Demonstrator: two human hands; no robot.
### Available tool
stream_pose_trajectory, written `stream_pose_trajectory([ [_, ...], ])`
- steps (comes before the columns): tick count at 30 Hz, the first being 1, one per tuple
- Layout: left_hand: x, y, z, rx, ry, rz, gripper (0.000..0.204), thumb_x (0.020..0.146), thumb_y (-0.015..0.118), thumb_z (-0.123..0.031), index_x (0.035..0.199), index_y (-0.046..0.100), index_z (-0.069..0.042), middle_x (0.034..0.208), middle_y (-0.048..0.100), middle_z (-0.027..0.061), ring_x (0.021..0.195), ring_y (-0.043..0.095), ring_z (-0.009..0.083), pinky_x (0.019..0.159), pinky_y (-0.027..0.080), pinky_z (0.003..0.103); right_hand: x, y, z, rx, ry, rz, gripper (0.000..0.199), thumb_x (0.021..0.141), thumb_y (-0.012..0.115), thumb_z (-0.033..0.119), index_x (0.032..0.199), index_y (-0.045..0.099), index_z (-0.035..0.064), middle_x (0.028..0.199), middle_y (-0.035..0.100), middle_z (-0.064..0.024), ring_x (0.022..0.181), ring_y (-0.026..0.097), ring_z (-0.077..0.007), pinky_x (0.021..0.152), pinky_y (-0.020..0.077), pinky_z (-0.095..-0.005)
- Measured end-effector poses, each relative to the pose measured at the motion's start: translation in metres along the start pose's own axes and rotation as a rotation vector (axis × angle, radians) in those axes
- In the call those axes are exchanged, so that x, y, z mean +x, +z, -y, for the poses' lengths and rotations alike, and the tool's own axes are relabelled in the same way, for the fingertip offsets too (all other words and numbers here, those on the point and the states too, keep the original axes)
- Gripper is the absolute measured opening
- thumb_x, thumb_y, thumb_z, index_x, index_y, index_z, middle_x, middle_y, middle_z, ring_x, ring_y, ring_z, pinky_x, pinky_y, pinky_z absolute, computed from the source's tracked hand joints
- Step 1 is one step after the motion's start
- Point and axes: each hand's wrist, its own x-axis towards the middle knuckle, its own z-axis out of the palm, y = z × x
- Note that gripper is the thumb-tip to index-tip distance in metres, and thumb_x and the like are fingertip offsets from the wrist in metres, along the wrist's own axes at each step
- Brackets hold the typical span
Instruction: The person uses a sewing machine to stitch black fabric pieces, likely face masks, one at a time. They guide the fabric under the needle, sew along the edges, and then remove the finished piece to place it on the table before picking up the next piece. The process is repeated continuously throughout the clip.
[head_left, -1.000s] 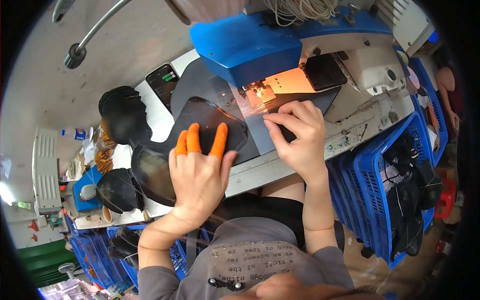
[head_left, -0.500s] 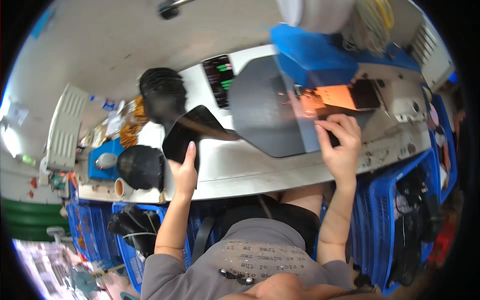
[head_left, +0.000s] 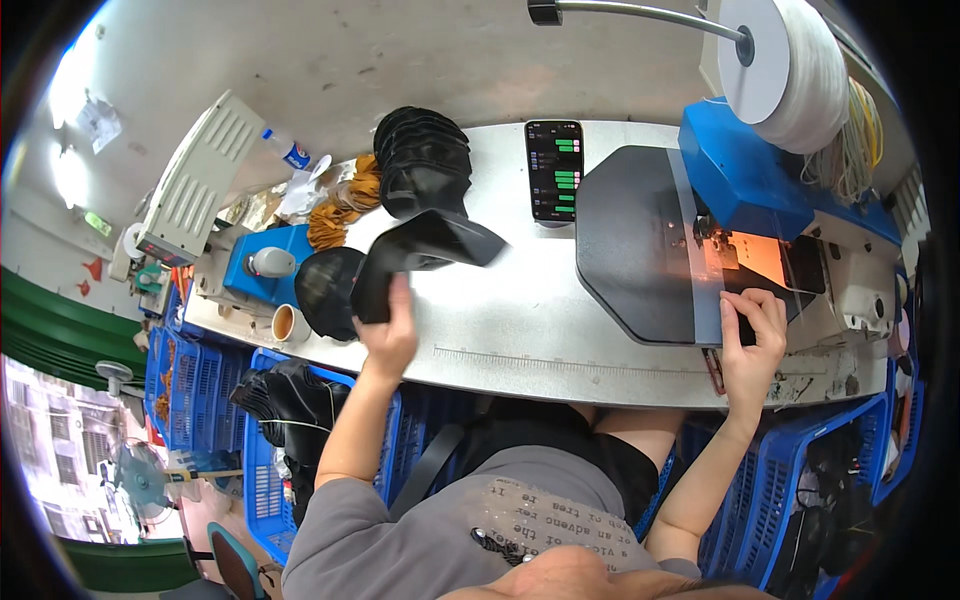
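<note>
My left hand (head_left: 392, 335) is closed on a bent black sheet-like piece (head_left: 430, 240), blurred at its far end, thumb on top. The piece hangs over the white table between a tall stack of black curved pieces (head_left: 420, 150) behind it and a lower black pile (head_left: 328, 290) at its left. My right hand (head_left: 755, 325) rests at the front edge of the dark plate of a blue sewing machine (head_left: 745, 180), below its lit needle area. Its thumb and fingers are pinched; whatever lies between them is too dark to make out.
A phone (head_left: 555, 170) lies at the table's back. On the left stand a paper cup (head_left: 290, 323), a second blue machine (head_left: 268, 262) and bundled brown pieces (head_left: 345, 205). A thread spool (head_left: 790, 75) hangs at upper right. Blue crates (head_left: 205, 375) flank my legs.
The view has swung left, so the table sits further right in it. My left hand has carried the black piece leftward toward the lower pile and tilted it. The right hand stays by the machine.
</note>
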Motion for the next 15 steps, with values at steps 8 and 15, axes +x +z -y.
stream_pose_trajectory([
  [8, -0.027, -0.091, 0.099, 0.736, -0.122, 0.631, 0.064, 0.073, 0.080, -0.035, 0.129, 0.061, -0.009, 0.140, 0.051, 0.0178, 0.134, 0.043, 0.0409, 0.109, 0.035, 0.050, -0.002, 0.000, -0.001, -0.006, 0.005, 0.012, 0.008, 0.080, 0.073, 0.003, 0.087, 0.072, 0.0028, 0.085, 0.060, -0.0039, 0.084, 0.053, -0.0207, 0.080, 0.0415, -0.0328],
  [15, -0.004, -0.027, 0.107, 0.654, 0.033, 0.493, 0.052, 0.080, 0.072, -0.026, 0.127, 0.060, -0.008, 0.133, 0.057, 0.0162, 0.123, 0.053, 0.0374, 0.103, 0.041, 0.046, -0.002, -0.001, 0.000, -0.037, 0.003, -0.002, 0.008, 0.079, 0.073, 0.003, 0.087, 0.072, 0.0029, 0.085, 0.059, -0.0038, 0.084, 0.053, -0.0204, 0.081, 0.0418, -0.0325],
])
